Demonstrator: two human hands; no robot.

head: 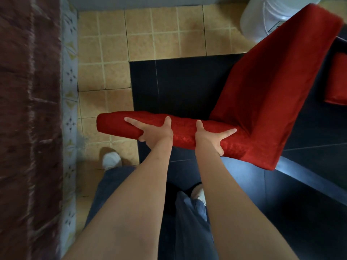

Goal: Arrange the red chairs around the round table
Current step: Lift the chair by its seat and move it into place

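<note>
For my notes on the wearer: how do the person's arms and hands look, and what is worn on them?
Both forearms are bare up to the frame edge: no sleeves show. The left hand and the right hand carry no gloves, and no rings, watch or bracelet can be seen. Nails look short and plain.

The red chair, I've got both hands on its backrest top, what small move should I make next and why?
Probably swing the red chair rightward. Left hand and right hand already grip its backrest top, another red seat shows at the right edge, and a dark red curtain blocks the left.
</note>
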